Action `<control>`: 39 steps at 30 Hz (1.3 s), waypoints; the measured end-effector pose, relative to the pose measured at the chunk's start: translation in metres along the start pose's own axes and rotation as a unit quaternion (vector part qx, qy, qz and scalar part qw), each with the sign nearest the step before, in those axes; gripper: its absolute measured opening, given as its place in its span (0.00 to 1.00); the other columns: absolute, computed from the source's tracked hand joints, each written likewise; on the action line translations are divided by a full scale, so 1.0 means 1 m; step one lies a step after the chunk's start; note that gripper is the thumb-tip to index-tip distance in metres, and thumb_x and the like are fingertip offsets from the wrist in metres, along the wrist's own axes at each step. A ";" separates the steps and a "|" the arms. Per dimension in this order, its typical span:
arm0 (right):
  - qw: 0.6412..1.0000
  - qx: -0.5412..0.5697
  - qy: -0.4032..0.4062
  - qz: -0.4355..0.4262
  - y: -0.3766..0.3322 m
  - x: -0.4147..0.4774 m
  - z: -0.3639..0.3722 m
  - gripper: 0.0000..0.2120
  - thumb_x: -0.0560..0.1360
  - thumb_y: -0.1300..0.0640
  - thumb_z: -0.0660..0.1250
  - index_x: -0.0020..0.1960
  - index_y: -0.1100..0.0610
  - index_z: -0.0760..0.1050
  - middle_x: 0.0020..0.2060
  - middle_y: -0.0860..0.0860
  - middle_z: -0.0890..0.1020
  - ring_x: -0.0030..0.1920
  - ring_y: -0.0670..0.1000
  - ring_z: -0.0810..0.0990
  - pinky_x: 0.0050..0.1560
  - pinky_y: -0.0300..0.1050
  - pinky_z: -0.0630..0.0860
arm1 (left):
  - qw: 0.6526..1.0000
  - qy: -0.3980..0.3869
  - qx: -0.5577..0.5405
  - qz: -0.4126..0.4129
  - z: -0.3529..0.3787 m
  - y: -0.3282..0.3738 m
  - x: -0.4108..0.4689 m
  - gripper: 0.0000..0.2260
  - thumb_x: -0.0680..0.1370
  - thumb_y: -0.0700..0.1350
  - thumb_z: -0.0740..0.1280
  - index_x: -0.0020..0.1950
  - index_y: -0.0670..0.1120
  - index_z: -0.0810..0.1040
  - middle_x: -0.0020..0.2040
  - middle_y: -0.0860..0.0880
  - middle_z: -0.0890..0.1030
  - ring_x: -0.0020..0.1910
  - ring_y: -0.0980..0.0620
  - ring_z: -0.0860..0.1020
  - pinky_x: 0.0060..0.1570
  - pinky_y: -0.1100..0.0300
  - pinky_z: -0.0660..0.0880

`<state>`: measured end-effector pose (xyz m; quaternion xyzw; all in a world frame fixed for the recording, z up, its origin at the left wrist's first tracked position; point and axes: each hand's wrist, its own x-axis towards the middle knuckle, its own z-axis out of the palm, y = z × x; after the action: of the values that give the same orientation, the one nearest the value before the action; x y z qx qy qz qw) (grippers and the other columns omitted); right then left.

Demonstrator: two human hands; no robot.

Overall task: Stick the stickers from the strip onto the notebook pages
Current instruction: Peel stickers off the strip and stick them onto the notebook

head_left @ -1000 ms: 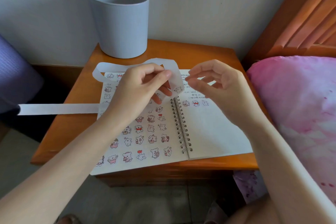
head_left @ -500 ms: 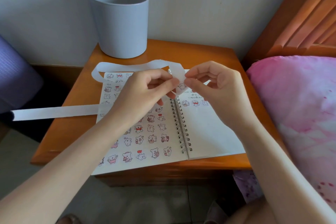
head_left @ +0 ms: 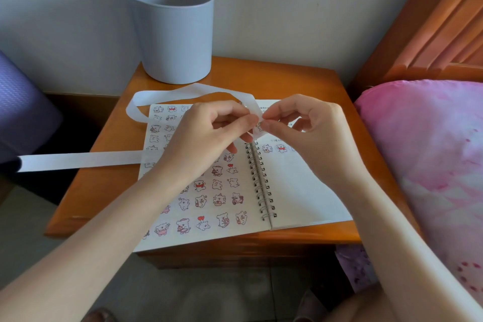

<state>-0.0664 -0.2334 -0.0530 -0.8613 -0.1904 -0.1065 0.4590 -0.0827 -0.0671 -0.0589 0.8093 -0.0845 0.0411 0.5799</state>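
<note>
just above notebook [head_left: 300,191], hands [head_left: 206,136] [head_left: 311,133] fingertip-to-fingertip on strip [head_left: 78,161]

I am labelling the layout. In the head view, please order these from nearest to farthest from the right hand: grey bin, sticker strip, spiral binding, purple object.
Measured from the right hand:
1. sticker strip: pinched at the hand's fingertips.
2. spiral binding: just below the hand, slightly left.
3. grey bin: farther back, to the left.
4. purple object: at the far left edge of the view.
</note>
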 end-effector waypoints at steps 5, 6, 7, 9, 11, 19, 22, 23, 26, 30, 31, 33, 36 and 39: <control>0.999 -0.036 -0.008 -0.018 0.000 0.000 0.001 0.02 0.72 0.59 0.71 0.44 0.54 0.80 0.38 0.43 0.82 0.40 0.44 0.78 0.36 0.35 0.74 | 1.000 0.005 -0.007 -0.018 0.000 -0.001 0.000 0.05 0.77 0.44 0.67 0.46 0.46 0.82 0.36 0.54 0.83 0.30 0.63 0.79 0.30 0.72 0.73; 0.999 -0.044 -0.007 -0.025 0.000 0.000 0.000 0.02 0.72 0.59 0.71 0.44 0.54 0.80 0.38 0.43 0.81 0.40 0.44 0.78 0.36 0.35 0.74 | 1.000 0.005 -0.011 -0.021 0.000 -0.001 0.000 0.05 0.77 0.44 0.68 0.46 0.46 0.82 0.36 0.53 0.83 0.30 0.63 0.79 0.30 0.72 0.73; 0.998 -0.053 -0.005 -0.034 0.000 -0.001 0.000 0.02 0.72 0.59 0.71 0.44 0.53 0.80 0.38 0.43 0.81 0.40 0.44 0.78 0.36 0.34 0.73 | 1.000 0.005 -0.016 -0.024 0.000 -0.001 0.000 0.05 0.77 0.44 0.68 0.45 0.46 0.82 0.36 0.53 0.84 0.31 0.63 0.79 0.31 0.71 0.73; 0.996 -0.074 0.004 -0.056 0.000 -0.001 0.000 0.02 0.71 0.59 0.71 0.44 0.54 0.80 0.39 0.45 0.81 0.39 0.44 0.78 0.37 0.33 0.73 | 0.999 0.006 -0.021 -0.032 0.000 -0.002 0.001 0.05 0.77 0.44 0.68 0.44 0.46 0.82 0.36 0.52 0.84 0.31 0.62 0.80 0.31 0.71 0.74; 0.993 -0.093 0.012 -0.073 0.000 -0.002 0.001 0.02 0.71 0.59 0.71 0.43 0.54 0.80 0.40 0.45 0.81 0.39 0.44 0.78 0.37 0.33 0.73 | 0.999 0.009 -0.024 -0.038 0.001 -0.002 0.001 0.05 0.76 0.44 0.68 0.44 0.46 0.82 0.36 0.50 0.84 0.31 0.61 0.80 0.31 0.70 0.75; 0.993 -0.104 0.002 -0.058 0.000 -0.002 0.001 0.01 0.72 0.55 0.71 0.43 0.50 0.79 0.43 0.45 0.79 0.41 0.45 0.77 0.37 0.37 0.73 | 0.999 0.009 -0.025 -0.042 0.000 -0.002 0.000 0.05 0.77 0.44 0.67 0.44 0.46 0.82 0.37 0.50 0.84 0.32 0.60 0.81 0.31 0.70 0.75; 0.995 -0.093 -0.003 -0.045 0.000 -0.001 -0.001 0.02 0.72 0.54 0.70 0.43 0.48 0.78 0.45 0.42 0.77 0.44 0.45 0.75 0.38 0.35 0.72 | 0.998 0.006 -0.032 -0.044 0.001 -0.003 0.001 0.05 0.77 0.45 0.67 0.44 0.47 0.83 0.37 0.50 0.85 0.35 0.58 0.82 0.32 0.68 0.76; 0.995 -0.093 -0.003 -0.043 0.000 -0.001 -0.002 0.02 0.72 0.53 0.70 0.43 0.47 0.77 0.45 0.41 0.76 0.44 0.45 0.74 0.38 0.34 0.71 | 0.998 0.005 -0.035 -0.044 0.000 -0.003 0.001 0.05 0.77 0.45 0.67 0.44 0.47 0.83 0.38 0.50 0.85 0.36 0.57 0.82 0.32 0.68 0.76; 0.995 -0.091 -0.009 -0.042 0.000 -0.001 -0.004 0.03 0.72 0.52 0.69 0.42 0.45 0.76 0.45 0.39 0.76 0.46 0.44 0.72 0.40 0.30 0.67 | 0.998 0.007 -0.043 -0.044 0.000 -0.002 0.002 0.05 0.77 0.45 0.67 0.44 0.47 0.82 0.37 0.50 0.85 0.33 0.59 0.81 0.32 0.70 0.75; 0.999 -0.049 -0.013 -0.019 -0.005 -0.002 -0.009 0.04 0.72 0.52 0.69 0.42 0.44 0.75 0.43 0.38 0.78 0.45 0.44 0.74 0.40 0.36 0.71 | 0.998 0.014 -0.048 -0.043 0.000 -0.004 0.003 0.06 0.77 0.44 0.67 0.46 0.44 0.83 0.37 0.49 0.84 0.36 0.57 0.82 0.33 0.67 0.77; 0.999 -0.028 -0.015 -0.008 -0.005 -0.002 -0.012 0.03 0.72 0.53 0.70 0.43 0.46 0.77 0.41 0.40 0.79 0.42 0.43 0.75 0.40 0.37 0.71 | 0.998 0.015 -0.047 -0.043 -0.001 -0.005 0.003 0.06 0.77 0.44 0.67 0.46 0.44 0.83 0.38 0.49 0.85 0.37 0.57 0.83 0.33 0.67 0.77; 0.999 0.012 -0.020 0.027 -0.004 -0.001 -0.021 0.01 0.71 0.55 0.71 0.43 0.52 0.79 0.36 0.41 0.81 0.37 0.41 0.76 0.37 0.35 0.71 | 0.998 0.015 -0.042 -0.040 -0.001 -0.006 0.002 0.06 0.77 0.43 0.67 0.46 0.43 0.83 0.38 0.49 0.84 0.36 0.58 0.82 0.33 0.67 0.77; 0.989 -0.025 -0.057 0.130 0.005 0.001 -0.039 0.03 0.70 0.53 0.71 0.42 0.52 0.80 0.29 0.41 0.80 0.28 0.37 0.74 0.31 0.27 0.69 | 0.999 0.012 -0.018 -0.026 -0.002 -0.005 0.001 0.07 0.78 0.43 0.66 0.47 0.43 0.82 0.38 0.49 0.84 0.34 0.61 0.81 0.32 0.70 0.76; 0.967 -0.076 -0.101 0.221 0.016 0.001 -0.050 0.04 0.72 0.53 0.69 0.43 0.52 0.81 0.26 0.42 0.78 0.23 0.35 0.72 0.32 0.33 0.68 | 1.000 0.010 -0.006 -0.019 -0.001 -0.004 0.000 0.07 0.78 0.43 0.65 0.46 0.43 0.82 0.38 0.50 0.84 0.33 0.62 0.81 0.32 0.72 0.74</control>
<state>-0.0591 -0.2829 -0.0373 -0.9207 -0.0320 0.0710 0.3824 -0.0817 -0.0647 -0.0619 0.8068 -0.0636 0.0375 0.5862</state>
